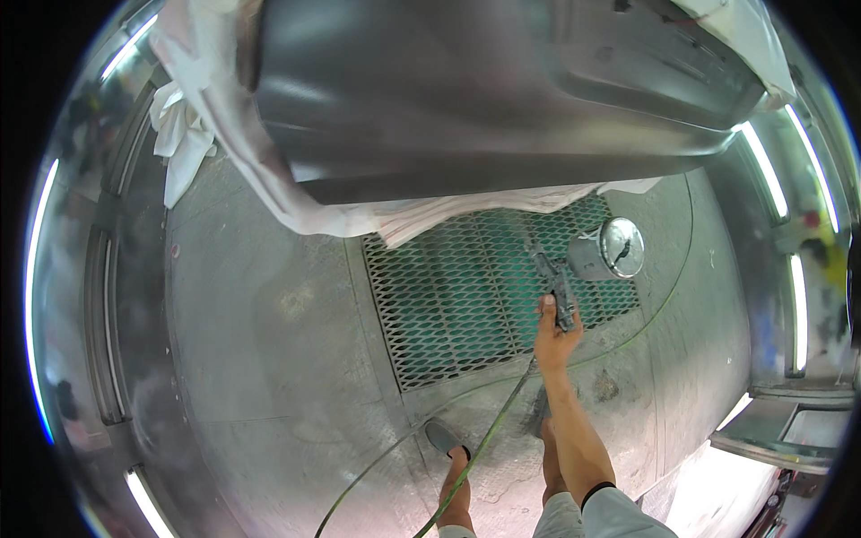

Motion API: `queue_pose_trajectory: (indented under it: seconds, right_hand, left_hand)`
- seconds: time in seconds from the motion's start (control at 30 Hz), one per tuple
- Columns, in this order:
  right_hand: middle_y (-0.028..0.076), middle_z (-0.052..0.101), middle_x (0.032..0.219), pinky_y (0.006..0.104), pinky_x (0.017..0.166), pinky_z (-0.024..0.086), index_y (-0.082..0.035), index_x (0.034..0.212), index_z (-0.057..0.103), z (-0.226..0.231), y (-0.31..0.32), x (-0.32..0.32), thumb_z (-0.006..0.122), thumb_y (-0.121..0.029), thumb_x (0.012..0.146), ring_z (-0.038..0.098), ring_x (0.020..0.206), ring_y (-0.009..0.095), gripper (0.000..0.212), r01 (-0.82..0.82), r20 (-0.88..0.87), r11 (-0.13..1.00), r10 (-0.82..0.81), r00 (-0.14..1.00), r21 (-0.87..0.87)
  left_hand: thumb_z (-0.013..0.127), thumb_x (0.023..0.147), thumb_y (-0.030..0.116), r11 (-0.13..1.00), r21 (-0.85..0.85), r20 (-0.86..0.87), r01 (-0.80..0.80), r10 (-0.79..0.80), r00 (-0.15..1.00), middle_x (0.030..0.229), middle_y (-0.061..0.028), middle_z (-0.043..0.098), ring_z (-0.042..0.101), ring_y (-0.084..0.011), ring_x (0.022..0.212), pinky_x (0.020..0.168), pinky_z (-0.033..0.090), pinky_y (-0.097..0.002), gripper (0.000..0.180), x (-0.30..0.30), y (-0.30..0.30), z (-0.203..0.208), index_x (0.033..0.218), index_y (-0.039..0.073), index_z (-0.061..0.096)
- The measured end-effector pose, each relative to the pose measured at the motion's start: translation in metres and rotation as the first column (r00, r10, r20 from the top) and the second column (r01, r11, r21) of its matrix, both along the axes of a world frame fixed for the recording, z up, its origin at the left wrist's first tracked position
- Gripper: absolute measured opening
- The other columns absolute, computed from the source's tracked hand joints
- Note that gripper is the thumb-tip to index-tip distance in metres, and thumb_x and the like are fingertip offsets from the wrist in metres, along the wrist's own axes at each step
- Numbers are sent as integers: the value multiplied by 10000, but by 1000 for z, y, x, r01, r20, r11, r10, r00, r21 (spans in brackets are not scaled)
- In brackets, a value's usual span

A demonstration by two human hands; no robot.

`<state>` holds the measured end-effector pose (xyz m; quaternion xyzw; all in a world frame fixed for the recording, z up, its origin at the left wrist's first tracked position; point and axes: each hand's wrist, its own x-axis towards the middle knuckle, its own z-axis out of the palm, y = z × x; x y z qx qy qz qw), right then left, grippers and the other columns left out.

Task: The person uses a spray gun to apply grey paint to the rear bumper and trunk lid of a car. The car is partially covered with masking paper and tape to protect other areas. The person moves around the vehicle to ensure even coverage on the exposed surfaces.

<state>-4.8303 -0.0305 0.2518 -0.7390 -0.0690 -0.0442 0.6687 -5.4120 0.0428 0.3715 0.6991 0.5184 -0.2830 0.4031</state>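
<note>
My right hand (556,344) is wrapped round the grip of a paint spray gun (561,296), with the thumb along its back. A silver metal paint cup (592,255) with a dark smear on its shiny lid sits at the gun's right side. The gun points away from me, toward a dark grey, glossy vehicle body panel (404,117), and stays apart from its lower edge. White masking sheet (314,213) hangs round the panel. My left hand is out of view.
A green air hose (489,437) runs from below my right hand and loops over the floor. Beneath the gun lies a metal floor grate (448,305). Crumpled white sheeting (186,143) lies far left. Walls with light tubes (764,170) stand either side; an opening (717,493) shows lower right.
</note>
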Motion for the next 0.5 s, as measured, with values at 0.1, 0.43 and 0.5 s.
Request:
queue_pose_trajectory:
  seconds: [0.1, 0.43, 0.5]
  right_hand:
    - [4, 616, 844, 193, 616, 414, 54, 1283, 544, -4, 44, -31, 646, -184, 928, 510, 714, 45, 439, -88, 23, 994, 87, 996, 62]
    - [148, 662, 930, 267, 664, 487, 42, 1190, 611, -5, 154, -94, 700, -134, 865, 611, 744, 173, 380, -372, 148, 923, 384, 911, -101]
    - [167, 665, 949, 274, 699, 499, 33, 1182, 619, 3, 161, -95, 708, -128, 852, 637, 781, 200, 378, -443, 186, 890, 455, 871, -102]
  left_hand:
    - [733, 812, 408, 997, -39, -43, -67, 66, 997, 553, -178, 524, 400, -254, 488, 485, 375, -420, 430, -22, 8, 0, 705, 11, 609]
    - [710, 841, 394, 997, -23, 46, -70, 71, 996, 547, -185, 532, 393, -244, 485, 470, 366, -413, 430, -73, -1, -29, 683, 6, 609]
    - [710, 838, 393, 995, -51, 51, -84, 87, 995, 555, -193, 541, 403, -268, 483, 472, 372, -415, 431, -72, -4, -32, 675, 7, 608]
